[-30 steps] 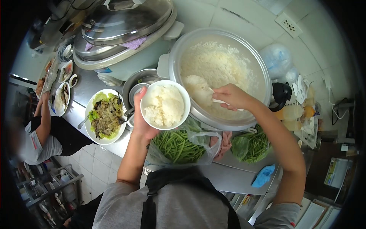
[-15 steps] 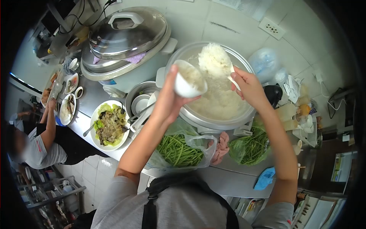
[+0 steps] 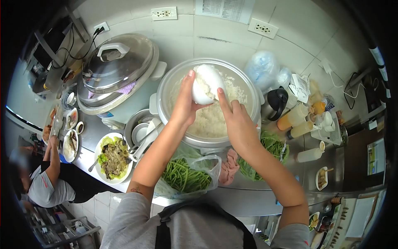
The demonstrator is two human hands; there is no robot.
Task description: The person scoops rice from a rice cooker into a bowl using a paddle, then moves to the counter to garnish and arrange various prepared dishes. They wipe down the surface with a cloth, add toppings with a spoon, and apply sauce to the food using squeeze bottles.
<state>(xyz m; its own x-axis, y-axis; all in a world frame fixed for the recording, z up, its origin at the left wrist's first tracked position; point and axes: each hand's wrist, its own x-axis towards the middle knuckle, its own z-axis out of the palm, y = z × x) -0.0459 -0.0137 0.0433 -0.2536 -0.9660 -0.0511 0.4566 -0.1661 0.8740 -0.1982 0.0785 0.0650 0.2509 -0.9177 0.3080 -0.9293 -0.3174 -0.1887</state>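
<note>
Both hands work inside the circle of the rice pot's rim, with the forearms crossing its near edge. Open room lies above the pot, but at worktop level it is tight: a lidded pot crowds its left, plastic bags and a dark-topped flask its right, the tiled wall its back, and a bag of green beans and a pink cloth its front. A bare strip runs along the worktop's near edge. The left hand has its grip curled round a white bowl, held over the pot, thumb up the side; fingers and paddle cover much of the bowl. The right hand is clasped on the rice paddle, forefinger laid along it, the palm hiding the handle. How much rice sits between is hard to make out. A co-worker at the left is partly lost in the dark border. The bowl's mouth tips rightward, towards the paddle; the paddle's long axis slants from its blade at upper left to the right hand, its dimpled back showing.
</note>
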